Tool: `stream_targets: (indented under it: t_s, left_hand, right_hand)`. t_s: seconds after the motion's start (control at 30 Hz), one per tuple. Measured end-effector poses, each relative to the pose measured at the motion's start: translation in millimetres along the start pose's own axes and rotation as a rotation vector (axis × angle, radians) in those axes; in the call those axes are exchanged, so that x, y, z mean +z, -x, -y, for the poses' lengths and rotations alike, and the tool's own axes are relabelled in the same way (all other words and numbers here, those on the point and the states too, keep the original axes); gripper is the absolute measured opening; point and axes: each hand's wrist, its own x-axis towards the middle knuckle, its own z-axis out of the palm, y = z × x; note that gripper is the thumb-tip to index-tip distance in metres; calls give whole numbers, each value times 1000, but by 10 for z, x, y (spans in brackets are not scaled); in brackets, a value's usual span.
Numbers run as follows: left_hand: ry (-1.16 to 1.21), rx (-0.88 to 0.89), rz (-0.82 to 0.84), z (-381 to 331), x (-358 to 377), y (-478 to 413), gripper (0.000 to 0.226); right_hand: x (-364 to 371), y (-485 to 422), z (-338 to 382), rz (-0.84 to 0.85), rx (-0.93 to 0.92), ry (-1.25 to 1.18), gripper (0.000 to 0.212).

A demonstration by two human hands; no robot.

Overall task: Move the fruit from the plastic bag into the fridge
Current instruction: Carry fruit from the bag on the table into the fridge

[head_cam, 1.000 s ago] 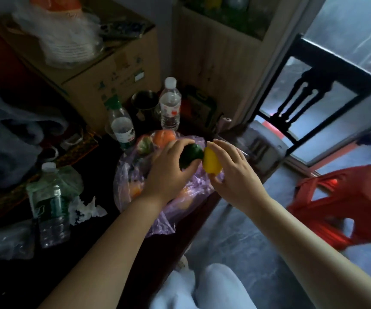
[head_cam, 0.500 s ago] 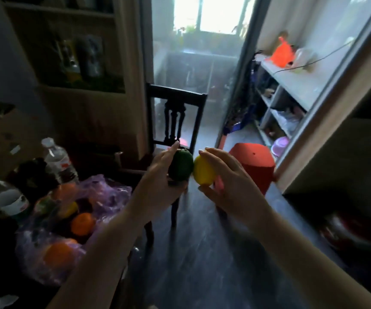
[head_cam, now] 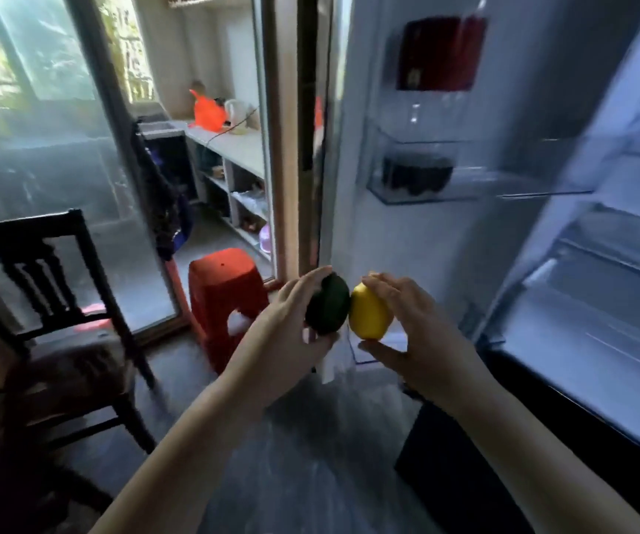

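chair (head_cam: 52, 302) left, stool (head_cam: 226, 298) behind hands, fridge (head_cam: 580, 233) right

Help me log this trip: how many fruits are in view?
2. A dark green fruit in the left hand and a yellow fruit in the right hand, side by side in front of the open fridge. Shelves may hide others.

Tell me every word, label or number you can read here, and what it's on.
No text can be read in this picture.
Red box in the fridge door: any print on it is too blurred to read.
Green fruit in the left hand, yellow fruit in the right hand: no sticker or print showing.
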Motion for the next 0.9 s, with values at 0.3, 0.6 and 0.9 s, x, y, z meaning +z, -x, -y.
stream_targets:
  t_s: [0.3, 0.6, 0.9]
  left_hand:
    - [232, 306, 277, -1416, 1277, -585, 72]
    - [392, 497, 533, -2394, 2448, -856, 72]
    - [412, 580, 706, -2778, 3718, -1498, 68]
  right_hand:
    - [-1269, 1301, -745, -248, 312, 168, 74]
    - [-1959, 2267, -1310, -350, 550, 359, 76]
    - [-2302, 2560, -2429, -264, 707, 339, 72]
